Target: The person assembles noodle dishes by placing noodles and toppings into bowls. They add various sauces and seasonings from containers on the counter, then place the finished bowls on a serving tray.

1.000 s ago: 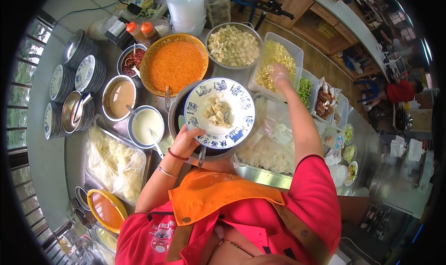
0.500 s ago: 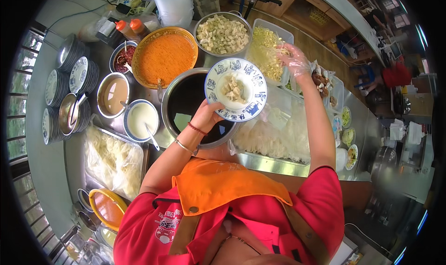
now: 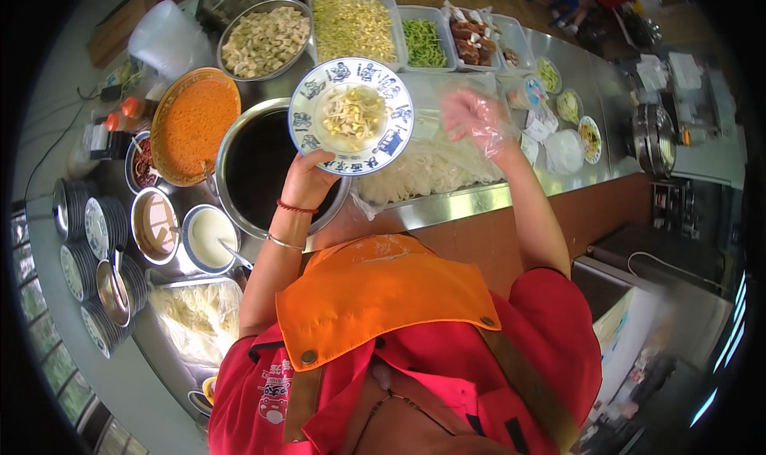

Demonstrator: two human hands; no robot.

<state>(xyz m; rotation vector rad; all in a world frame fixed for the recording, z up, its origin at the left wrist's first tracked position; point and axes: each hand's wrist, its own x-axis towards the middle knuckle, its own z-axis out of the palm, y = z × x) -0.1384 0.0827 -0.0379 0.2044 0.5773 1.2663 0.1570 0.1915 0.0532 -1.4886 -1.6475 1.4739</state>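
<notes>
My left hand (image 3: 313,180) grips the near rim of a white plate (image 3: 397,96) with blue figures, thumb on top. A small heap of bean sprouts (image 3: 355,114) lies in the plate's middle, covering most of what was under it. The plate hovers over the right side of a big pot of dark liquid (image 3: 257,176). In a clear plastic glove, my right hand (image 3: 479,122) is raised right of the plate, slightly blurred, its fingers apart with nothing seen in them. Beneath it a tray of pale noodles (image 3: 427,172) sits partly under clear plastic.
Along the back stand a pan of pale cubes (image 3: 267,40), a tub of bean sprouts (image 3: 351,24), shredded greens (image 3: 423,42) and brown pieces (image 3: 472,44). Leftward are an orange sauce bowl (image 3: 195,128), a white sauce bowl (image 3: 210,236) and stacked plates (image 3: 96,224).
My right hand has left the bean sprout tub and come nearer, beside the plate. Bean sprouts now top the pale pieces on the plate. The view has swung right.
</notes>
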